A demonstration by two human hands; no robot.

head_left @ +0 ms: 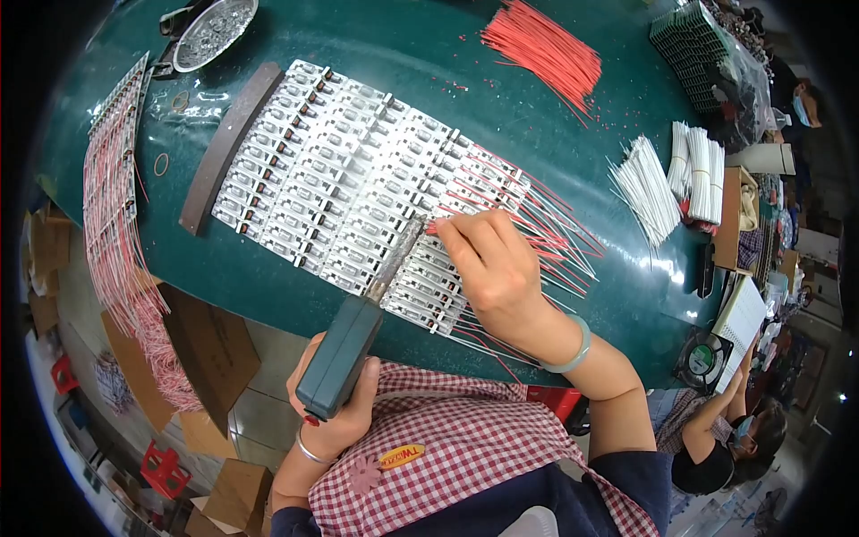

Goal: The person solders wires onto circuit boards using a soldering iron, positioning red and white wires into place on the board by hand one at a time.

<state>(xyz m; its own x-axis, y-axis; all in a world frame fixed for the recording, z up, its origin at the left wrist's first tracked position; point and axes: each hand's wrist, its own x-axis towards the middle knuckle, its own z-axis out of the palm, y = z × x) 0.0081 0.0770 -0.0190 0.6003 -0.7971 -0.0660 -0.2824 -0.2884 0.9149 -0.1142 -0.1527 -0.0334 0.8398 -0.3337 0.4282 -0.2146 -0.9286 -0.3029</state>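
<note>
My left hand [360, 404] is wrapped round the dark green body of a soldering gun [338, 353]. The gun's long metal shaft points up over a panel of white circuit boards [309, 174], its tip close to my right fingertips. My right hand [497, 273] is closed in a pinch on a red wire [431, 228] at the panel; most of the wire is hidden by the hand. Red and white wires [559, 233] stick out from the panel's right part, several passing under my right hand. The contact between tip and board is too small to make out.
A dark bar [231, 148] lies along the panel's left edge. Red wires [546, 54] and white wires [646, 192] lie beyond. A metal dish [215, 34] stands far left; a wired panel [112, 179] overhangs the left edge. A small fan [702, 360] and another person [729, 438] are at right.
</note>
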